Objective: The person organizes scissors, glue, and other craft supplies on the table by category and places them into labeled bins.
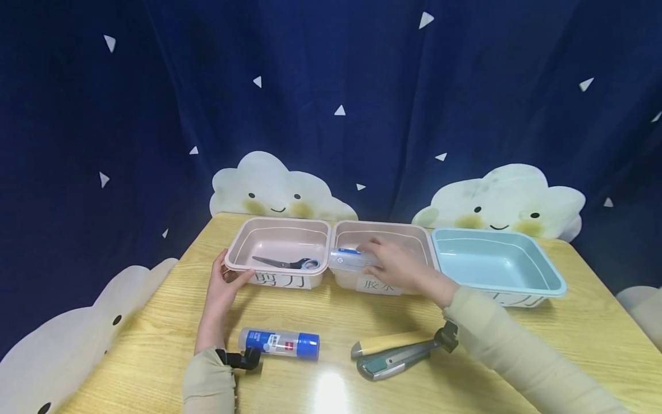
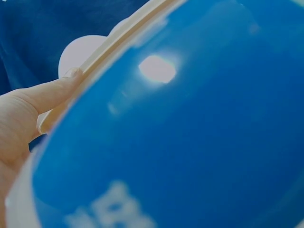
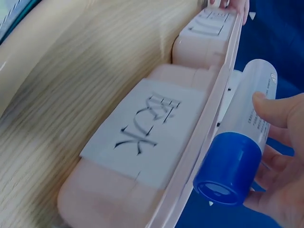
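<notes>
My right hand (image 1: 400,265) grips a clear glue bottle (image 3: 242,128) with a blue cap, lying sideways over the front rim of the middle pink bin (image 1: 425,241). In the right wrist view, the thumb presses on the bottle's side. My left hand (image 1: 219,290) holds the front left corner of the left pink bin (image 1: 279,223), with its thumb on the rim. Scissors (image 1: 289,263) with light blue handles lie inside that bin. A second glue bottle (image 1: 279,343) rests on the table near the left wrist. Two utility knives, one yellow (image 1: 390,342) and one dark green (image 1: 390,362), lie below the right forearm.
A light blue bin (image 1: 496,261) stands at the right end of the row. White paper labels with writing, such as the middle one (image 3: 142,128), are on the bins' fronts. Behind the wooden table (image 1: 170,322) hangs a dark blue curtain (image 1: 310,69) with clouds.
</notes>
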The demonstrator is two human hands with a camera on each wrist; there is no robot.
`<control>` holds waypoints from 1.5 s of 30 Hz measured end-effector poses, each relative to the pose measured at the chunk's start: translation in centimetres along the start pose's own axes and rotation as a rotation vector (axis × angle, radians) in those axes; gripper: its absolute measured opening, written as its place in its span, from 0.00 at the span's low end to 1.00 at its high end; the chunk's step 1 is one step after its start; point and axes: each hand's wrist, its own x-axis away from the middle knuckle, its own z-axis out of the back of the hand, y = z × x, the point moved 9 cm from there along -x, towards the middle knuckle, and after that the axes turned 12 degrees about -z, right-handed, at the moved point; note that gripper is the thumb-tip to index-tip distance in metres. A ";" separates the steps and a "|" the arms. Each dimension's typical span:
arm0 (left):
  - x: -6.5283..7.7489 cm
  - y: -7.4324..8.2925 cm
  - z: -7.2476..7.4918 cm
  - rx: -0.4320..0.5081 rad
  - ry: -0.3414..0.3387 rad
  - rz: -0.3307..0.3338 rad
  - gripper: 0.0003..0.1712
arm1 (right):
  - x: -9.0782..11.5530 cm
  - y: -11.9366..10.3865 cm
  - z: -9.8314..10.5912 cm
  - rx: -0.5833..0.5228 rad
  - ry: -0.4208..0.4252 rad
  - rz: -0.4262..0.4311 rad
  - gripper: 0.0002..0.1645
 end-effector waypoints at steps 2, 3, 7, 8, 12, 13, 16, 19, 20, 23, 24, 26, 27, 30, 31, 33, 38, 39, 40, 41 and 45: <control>0.0 0.0 0.0 -0.006 0.000 0.004 0.54 | -0.2 0.7 0.0 -0.003 0.008 -0.010 0.25; 0.0 0.0 0.0 -0.008 0.000 0.006 0.54 | -0.3 1.0 -0.1 -0.005 0.011 -0.011 0.25; 0.1 0.2 0.1 -0.011 0.004 0.002 0.53 | -0.6 2.1 -0.2 -0.006 0.017 -0.038 0.25; 0.1 0.2 0.1 -0.013 0.005 0.002 0.54 | -0.7 2.3 -0.2 -0.003 0.019 -0.043 0.26; 0.1 0.2 0.1 -0.020 0.009 0.008 0.54 | -0.9 3.3 -0.3 -0.002 0.038 -0.052 0.25; 0.1 0.2 0.1 -0.020 0.009 0.009 0.54 | -0.9 3.5 -0.3 -0.002 0.040 -0.052 0.25; 0.1 0.2 0.1 -0.014 0.007 0.008 0.53 | -1.1 4.2 -0.6 -0.011 0.036 -0.064 0.25; 0.0 0.3 0.0 -0.012 0.003 -0.002 0.53 | -1.3 5.0 -1.1 -0.023 0.018 -0.092 0.24; 0.0 0.3 0.0 -0.012 0.003 -0.005 0.53 | -1.4 5.3 -1.3 -0.030 0.011 -0.107 0.24; 0.0 0.4 0.0 -0.016 0.001 -0.013 0.53 | -1.6 6.1 -2.0 -0.045 -0.001 -0.147 0.23; 0.0 0.4 0.0 -0.015 0.001 -0.014 0.53 | -1.7 6.3 -2.2 -0.045 -0.002 -0.156 0.23; 0.0 0.4 0.0 -0.016 0.001 -0.015 0.52 | -1.8 6.7 -2.6 -0.043 -0.005 -0.171 0.23; 0.1 0.4 0.0 -0.017 0.002 -0.014 0.52 | -1.9 6.9 -2.8 -0.041 -0.007 -0.179 0.22; 0.1 0.3 0.0 -0.018 0.005 -0.012 0.52 | -2.1 7.3 -3.4 -0.030 -0.010 -0.196 0.22; 0.1 0.3 0.0 -0.019 0.005 -0.012 0.52 | -2.1 7.5 -3.5 -0.029 -0.011 -0.203 0.22; 0.1 0.3 0.0 -0.019 0.005 -0.011 0.52 | -2.3 7.7 -3.7 -0.032 -0.015 -0.214 0.22; 0.0 0.2 0.0 -0.024 0.004 -0.008 0.53 | -2.6 8.3 -4.3 -0.027 -0.027 -0.215 0.21; 0.0 0.2 0.0 -0.025 0.005 -0.008 0.53 | -2.7 8.4 -4.4 -0.028 -0.032 -0.220 0.21; 0.0 0.1 0.0 -0.025 0.004 -0.008 0.53 | -2.8 8.6 -4.5 -0.027 -0.035 -0.222 0.21; -0.1 0.1 0.0 -0.023 0.003 -0.010 0.53 | -2.8 8.7 -4.6 -0.032 -0.040 -0.228 0.21; 0.0 0.0 0.0 -0.018 0.001 -0.009 0.53 | -3.0 8.8 -5.0 -0.046 -0.056 -0.241 0.21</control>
